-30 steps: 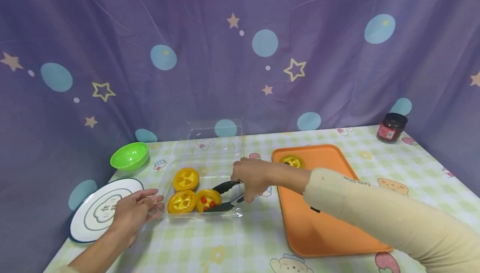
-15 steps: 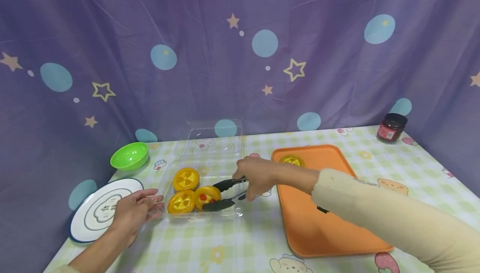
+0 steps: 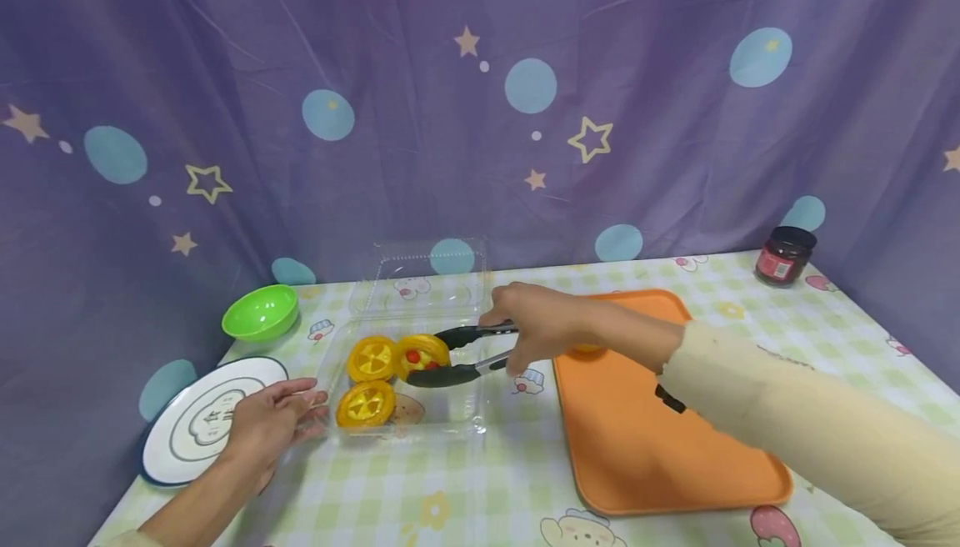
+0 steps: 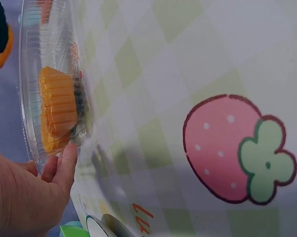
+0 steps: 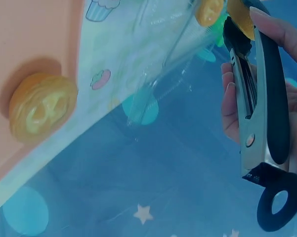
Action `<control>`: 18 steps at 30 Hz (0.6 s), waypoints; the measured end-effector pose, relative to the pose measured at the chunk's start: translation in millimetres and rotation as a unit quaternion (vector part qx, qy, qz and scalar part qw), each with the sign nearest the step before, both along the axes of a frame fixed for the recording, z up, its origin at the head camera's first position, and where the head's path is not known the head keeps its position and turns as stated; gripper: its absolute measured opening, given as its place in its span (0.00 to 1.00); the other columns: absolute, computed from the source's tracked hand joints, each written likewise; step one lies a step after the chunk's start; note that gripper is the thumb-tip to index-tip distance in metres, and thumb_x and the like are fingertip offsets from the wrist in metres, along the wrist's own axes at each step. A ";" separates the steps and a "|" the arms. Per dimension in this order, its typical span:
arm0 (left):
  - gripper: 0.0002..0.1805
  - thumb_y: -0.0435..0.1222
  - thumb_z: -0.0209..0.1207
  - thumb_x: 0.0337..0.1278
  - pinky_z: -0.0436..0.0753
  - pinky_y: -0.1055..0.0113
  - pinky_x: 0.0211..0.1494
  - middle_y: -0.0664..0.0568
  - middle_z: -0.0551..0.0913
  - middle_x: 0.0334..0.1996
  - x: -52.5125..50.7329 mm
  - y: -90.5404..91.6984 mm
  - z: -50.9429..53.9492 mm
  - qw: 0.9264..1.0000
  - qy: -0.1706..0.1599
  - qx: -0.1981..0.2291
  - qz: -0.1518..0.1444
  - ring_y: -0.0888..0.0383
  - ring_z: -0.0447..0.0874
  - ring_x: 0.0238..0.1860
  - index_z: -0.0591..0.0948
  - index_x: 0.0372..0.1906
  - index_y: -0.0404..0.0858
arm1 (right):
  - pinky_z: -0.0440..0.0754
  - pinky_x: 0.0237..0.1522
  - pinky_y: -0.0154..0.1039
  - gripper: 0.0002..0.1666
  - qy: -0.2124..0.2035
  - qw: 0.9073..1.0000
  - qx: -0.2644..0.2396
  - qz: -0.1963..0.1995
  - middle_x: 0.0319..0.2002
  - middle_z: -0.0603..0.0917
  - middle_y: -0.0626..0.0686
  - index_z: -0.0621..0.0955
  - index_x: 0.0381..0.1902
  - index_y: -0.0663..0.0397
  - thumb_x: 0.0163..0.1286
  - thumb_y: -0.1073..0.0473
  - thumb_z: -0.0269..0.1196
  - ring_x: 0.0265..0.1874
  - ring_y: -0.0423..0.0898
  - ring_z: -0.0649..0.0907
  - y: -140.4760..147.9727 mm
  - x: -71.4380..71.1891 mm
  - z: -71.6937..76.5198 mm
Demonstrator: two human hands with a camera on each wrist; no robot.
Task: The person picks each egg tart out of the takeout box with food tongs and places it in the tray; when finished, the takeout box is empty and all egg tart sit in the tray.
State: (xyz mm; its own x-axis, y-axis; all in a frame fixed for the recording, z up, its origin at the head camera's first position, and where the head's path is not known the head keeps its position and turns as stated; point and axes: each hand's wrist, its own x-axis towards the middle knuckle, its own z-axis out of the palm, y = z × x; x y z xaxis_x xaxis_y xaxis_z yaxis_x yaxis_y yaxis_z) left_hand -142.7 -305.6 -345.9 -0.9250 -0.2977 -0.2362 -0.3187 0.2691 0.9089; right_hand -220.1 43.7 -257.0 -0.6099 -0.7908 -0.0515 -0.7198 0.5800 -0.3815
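Black tongs (image 3: 442,375) fill my curled right grip (image 3: 538,322) | pointing left, they pinch red-dotted tart (image 3: 422,348) | left grip (image 3: 272,420) uncurled at clear box (image 3: 453,414)

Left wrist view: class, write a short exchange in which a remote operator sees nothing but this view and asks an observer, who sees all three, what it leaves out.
Operator: The right hand is outside my picture. What does it hold?
Observer: It grips a pair of black and silver tongs.
Operator: I can see tarts through the wall of the clear plastic container. Does one also lie outside it?
Observer: Yes, the right wrist view shows a yellow-filled tart lying on an orange tray.
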 end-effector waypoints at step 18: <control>0.22 0.29 0.46 0.71 0.87 0.62 0.42 0.33 0.79 0.54 -1.1 -0.1 0.1 1.000 -0.004 -0.002 0.000 0.56 0.86 0.41 0.64 0.66 0.24 | 0.66 0.26 0.34 0.39 -0.001 0.998 -0.043 -0.046 0.30 0.71 0.49 0.76 0.61 0.60 0.49 0.60 0.73 0.26 0.45 0.66 63.6 1.5 3.7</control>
State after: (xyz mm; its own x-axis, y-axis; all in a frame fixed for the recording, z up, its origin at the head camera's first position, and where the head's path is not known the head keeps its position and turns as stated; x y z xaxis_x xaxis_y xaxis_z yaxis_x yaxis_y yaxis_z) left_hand -143.8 -305.7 -345.8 -0.9230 -0.2990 -0.2424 -0.3261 0.2726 0.9052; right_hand -218.6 107.4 -253.3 -0.6802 -0.7329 0.0133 -0.6643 0.6086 -0.4339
